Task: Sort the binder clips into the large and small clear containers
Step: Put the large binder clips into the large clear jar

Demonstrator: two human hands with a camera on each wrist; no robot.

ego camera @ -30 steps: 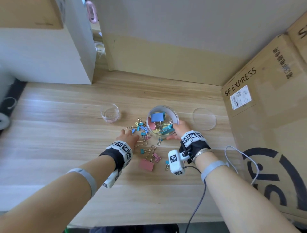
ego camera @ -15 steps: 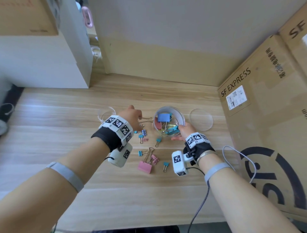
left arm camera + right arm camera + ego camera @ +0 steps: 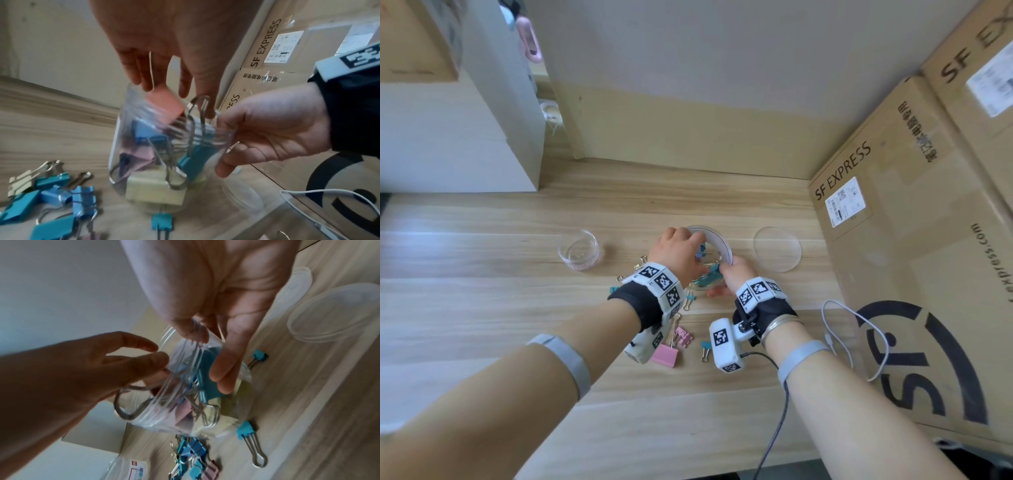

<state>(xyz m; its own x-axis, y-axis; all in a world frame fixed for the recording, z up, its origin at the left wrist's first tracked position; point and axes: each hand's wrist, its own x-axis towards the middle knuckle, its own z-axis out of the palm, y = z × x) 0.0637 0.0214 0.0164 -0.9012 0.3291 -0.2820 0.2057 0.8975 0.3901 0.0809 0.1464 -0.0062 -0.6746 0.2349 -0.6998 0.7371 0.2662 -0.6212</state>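
Clear container [image 3: 123, 129] of pastel clips [image 3: 154, 190]

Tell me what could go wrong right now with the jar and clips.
1. The jar is crowded and a wire handle stands up at its rim; the pink clip pinched by the left hand may snag there and fall outside.
2. The right hand grips the jar by its rim; a slip could tip it onto the small clips lying beside its base, mixing sizes.
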